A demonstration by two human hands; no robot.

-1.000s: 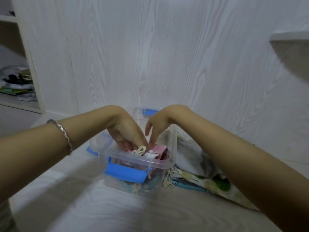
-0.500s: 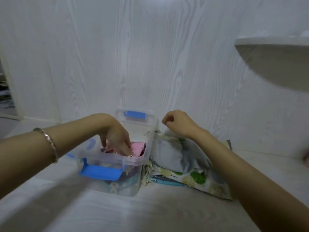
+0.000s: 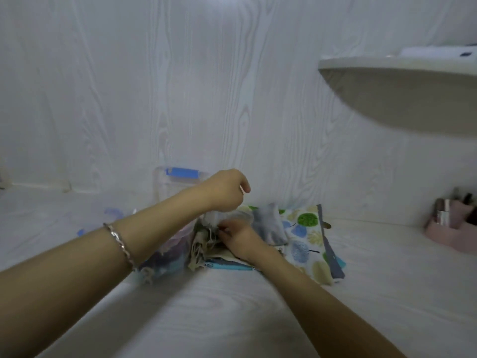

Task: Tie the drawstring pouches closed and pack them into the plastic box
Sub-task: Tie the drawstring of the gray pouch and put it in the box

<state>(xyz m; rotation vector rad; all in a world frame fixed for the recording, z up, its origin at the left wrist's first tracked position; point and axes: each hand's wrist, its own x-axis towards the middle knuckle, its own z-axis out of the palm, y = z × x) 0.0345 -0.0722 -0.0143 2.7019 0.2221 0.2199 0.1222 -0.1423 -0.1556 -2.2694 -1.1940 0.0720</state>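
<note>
The clear plastic box [image 3: 165,182] with blue clips stands left of centre, mostly hidden behind my left forearm; packed pouches [image 3: 167,257] show through its wall. To its right lies a pile of loose pouches, topped by a pale grey pouch [image 3: 216,220]. My left hand [image 3: 227,192] hovers over that pouch with fingers curled downward; its grip is hidden. My right hand [image 3: 237,239] rests on the pile, and its fingers pinch the grey pouch near its neck. A blue-grey pouch [image 3: 268,226] and a leaf-print pouch [image 3: 307,236] lie further right.
A clear lid with blue clips [image 3: 113,213] lies left of the box. A pink container [image 3: 449,228] holding small items stands at the far right. A rounded shelf [image 3: 387,65] juts out at upper right. A wood-grain wall rises close behind the box.
My left hand has left the box and moved right, over the pouch pile. My right hand has dropped onto the pile and taken hold of the grey pouch. The view has swung right.
</note>
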